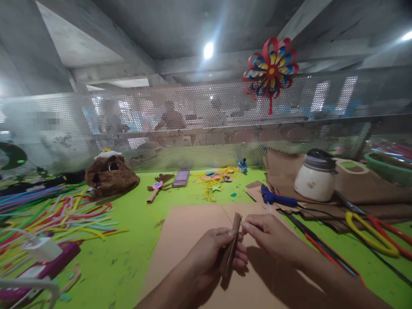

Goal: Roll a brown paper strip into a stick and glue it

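My left hand [209, 251] is closed around a folded strip of brown paper [232, 242], which stands tilted, its upper end leaning right. Thumb and fingertips of my right hand [273, 238] are pinched together right beside the strip's upper edge. A small yellowish bit shows there, too small to name. Both hands are above a tan cardboard sheet [189, 221] on the green table. Ahead and to the right of my right hand lies a blue glue gun [278, 198].
At right are big scissors [371, 231], a white jar [315, 178] and folded brown paper [283, 171]. Left are coloured pipe cleaners [83, 214], a purple power strip [61, 259] and a crumpled brown paper form [111, 176]. A twisted-paper figure [157, 186] and yellow shreds [210, 189] lie ahead.
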Motion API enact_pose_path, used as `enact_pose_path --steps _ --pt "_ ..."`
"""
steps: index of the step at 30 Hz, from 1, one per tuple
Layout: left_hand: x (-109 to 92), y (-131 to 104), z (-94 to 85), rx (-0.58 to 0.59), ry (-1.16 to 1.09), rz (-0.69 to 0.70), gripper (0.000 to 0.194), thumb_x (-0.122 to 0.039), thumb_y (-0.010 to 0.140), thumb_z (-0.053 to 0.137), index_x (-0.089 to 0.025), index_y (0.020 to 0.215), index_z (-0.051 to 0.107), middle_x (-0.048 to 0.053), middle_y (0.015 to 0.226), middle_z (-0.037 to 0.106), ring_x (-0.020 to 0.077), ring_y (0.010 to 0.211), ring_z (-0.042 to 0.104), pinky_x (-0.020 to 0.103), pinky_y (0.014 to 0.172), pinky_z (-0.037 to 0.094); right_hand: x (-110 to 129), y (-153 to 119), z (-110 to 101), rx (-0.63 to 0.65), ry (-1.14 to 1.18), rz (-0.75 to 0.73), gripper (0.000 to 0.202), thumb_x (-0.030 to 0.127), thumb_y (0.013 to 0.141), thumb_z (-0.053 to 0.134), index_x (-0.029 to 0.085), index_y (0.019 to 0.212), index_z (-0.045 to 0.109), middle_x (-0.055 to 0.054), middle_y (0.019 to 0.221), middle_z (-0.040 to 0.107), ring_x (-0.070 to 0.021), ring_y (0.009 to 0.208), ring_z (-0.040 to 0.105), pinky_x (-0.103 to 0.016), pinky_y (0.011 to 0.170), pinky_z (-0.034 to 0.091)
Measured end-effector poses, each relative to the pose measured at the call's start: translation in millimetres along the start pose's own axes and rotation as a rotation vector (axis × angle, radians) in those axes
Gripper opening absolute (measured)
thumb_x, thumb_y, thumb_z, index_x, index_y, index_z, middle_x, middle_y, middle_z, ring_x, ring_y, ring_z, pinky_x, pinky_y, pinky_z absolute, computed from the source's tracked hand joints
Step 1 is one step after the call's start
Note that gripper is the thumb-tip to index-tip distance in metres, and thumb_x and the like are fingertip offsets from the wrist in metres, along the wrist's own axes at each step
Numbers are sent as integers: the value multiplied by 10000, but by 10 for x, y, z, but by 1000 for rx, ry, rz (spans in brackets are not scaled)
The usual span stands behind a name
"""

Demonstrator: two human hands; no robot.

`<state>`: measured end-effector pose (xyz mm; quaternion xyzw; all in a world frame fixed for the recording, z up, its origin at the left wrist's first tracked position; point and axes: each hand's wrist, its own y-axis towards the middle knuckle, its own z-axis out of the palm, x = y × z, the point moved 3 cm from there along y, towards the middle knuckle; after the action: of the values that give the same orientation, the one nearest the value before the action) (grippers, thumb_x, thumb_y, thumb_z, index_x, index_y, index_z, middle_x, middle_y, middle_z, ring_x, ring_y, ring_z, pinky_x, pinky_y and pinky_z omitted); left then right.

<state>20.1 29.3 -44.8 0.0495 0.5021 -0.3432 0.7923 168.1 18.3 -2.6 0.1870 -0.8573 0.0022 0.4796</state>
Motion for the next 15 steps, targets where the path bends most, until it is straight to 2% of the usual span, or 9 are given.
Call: enact_pose_path --steps 4,10,15 --pt "6 -2 -16 -3 18 15 228 -262 880 525 -64 863 637 118 709 646 156 563 629 292 599 523 -54 -1 87 57 82 -22 343 308 935 396 173 656 544 -26 659 636 -154 663 594 -256 668 432" --pt "8 -4 5 4 38 18 234 -270 857 554 -71 792 658 100 665 634 140 539 599 248 541 480 -73 12 238 170 274 23 347 309 931 351 188 640 496 -21 610 589 -147 552 571 -255 571 456" --pt "6 12 -27 -11 28 57 163 -250 801 635 -92 816 670 83 756 651 118 564 589 252 592 483 -16 14 214 83 176 28 294 257 871 422 181 609 532 -29 624 590 -152 603 540 -249 584 422"
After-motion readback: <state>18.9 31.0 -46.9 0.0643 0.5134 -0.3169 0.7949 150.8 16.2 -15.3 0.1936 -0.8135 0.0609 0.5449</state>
